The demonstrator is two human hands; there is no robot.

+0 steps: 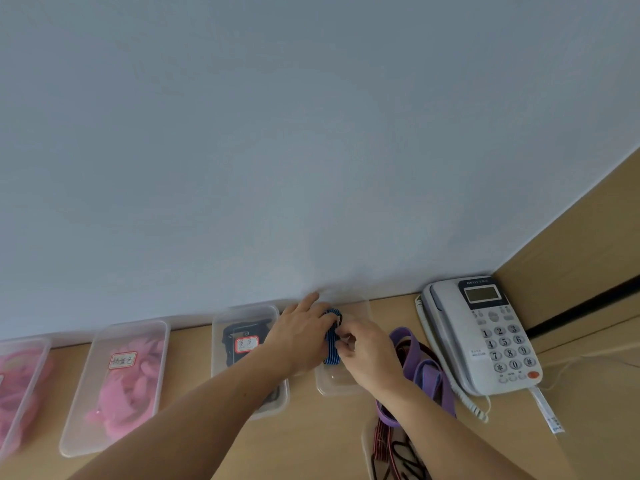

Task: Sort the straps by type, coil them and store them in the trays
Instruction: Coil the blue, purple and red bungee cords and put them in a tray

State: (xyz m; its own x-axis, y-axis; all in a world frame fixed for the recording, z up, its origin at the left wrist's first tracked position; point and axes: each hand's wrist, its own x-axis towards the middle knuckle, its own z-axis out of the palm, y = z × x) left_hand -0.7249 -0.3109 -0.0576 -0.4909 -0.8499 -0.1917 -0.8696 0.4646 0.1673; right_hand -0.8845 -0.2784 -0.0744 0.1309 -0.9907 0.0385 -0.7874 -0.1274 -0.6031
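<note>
Grip: left hand (301,337) curls over the blue striped strap (331,346); right hand (363,353) pinches its side.
Strap place: between both hands, above a clear tray (334,386).
Left of grip: black-strap tray (221,362), pink-strap tray (83,427); their red-framed handwritten labels are not readable.
Right of grip: purple strap (427,374); telephone (446,327), keys 0–9.

Only one camera was in play, worn on the person's head and facing forward more than down, so the pale wall (311,133) filled most of the view. The wooden desk (311,438) slanted across the bottom, close below the lens. The left hand (301,336) and right hand (367,355), both gripping a blue striped strap (331,344), sat low, just right of centre, with trays (74,438) to the left and a telephone (485,337) to the right.
</note>
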